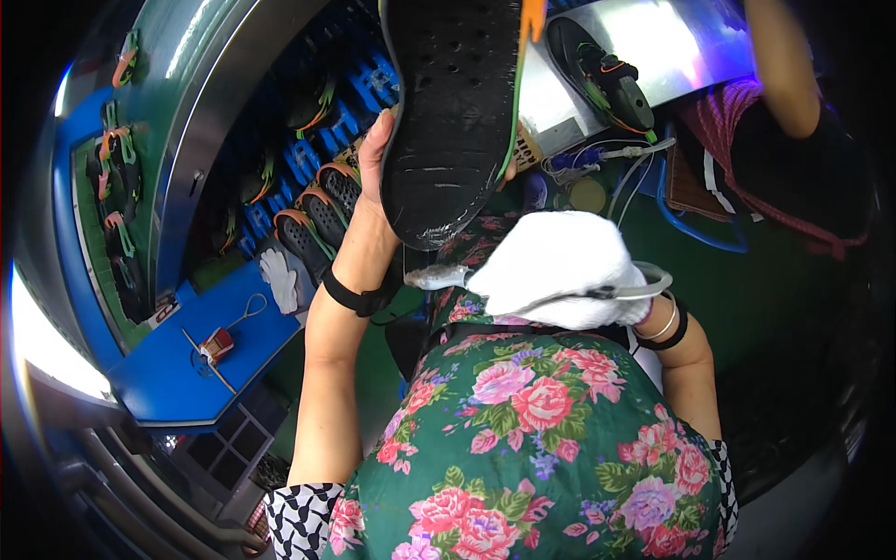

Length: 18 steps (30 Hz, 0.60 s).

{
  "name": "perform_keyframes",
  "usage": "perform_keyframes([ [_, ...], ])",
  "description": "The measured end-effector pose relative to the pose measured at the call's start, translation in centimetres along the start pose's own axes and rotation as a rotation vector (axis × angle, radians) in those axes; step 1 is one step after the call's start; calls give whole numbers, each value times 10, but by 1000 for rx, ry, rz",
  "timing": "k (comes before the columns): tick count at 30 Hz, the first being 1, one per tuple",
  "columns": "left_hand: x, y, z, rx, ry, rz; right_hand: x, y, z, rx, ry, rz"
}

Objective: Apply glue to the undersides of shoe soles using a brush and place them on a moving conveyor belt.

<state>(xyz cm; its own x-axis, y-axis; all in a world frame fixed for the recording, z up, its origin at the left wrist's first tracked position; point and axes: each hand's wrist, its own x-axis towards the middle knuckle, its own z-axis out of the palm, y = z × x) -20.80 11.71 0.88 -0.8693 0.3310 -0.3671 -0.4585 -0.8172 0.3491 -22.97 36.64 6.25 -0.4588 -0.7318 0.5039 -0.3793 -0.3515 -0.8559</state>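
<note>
My left hand (371, 163) grips a black shoe sole (448, 121) with green and orange along its edge, the thumb on the left side and a fingertip showing at the right. Small holes dot the sole's face, and its lower end has glossy, wet-looking streaks. Just below that end, my right hand (565, 261) in a white glove is closed around a brush (439, 277) with a pale handle. The bristles look dark and damp and are close to the sole; contact cannot be made out. A clear tube (661, 280) loops around the gloved hand.
At left, a blue table (173, 383) bears white gloves (278, 277) and a small red item (217, 345). Several soles (317, 224) stand in a blue rack. A black shoe (602, 79) lies on the shiny surface (667, 42). Another person's arm (784, 65) reaches in at upper right.
</note>
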Motion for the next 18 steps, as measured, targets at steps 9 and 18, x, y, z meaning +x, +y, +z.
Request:
perform_keyframes([
  [9,4,9,-8,214,221,-59,-7,5,8,-197,-48,-86],
  [18,6,12,-21,48,140,-100,-3,15,1,10,60,60],
])
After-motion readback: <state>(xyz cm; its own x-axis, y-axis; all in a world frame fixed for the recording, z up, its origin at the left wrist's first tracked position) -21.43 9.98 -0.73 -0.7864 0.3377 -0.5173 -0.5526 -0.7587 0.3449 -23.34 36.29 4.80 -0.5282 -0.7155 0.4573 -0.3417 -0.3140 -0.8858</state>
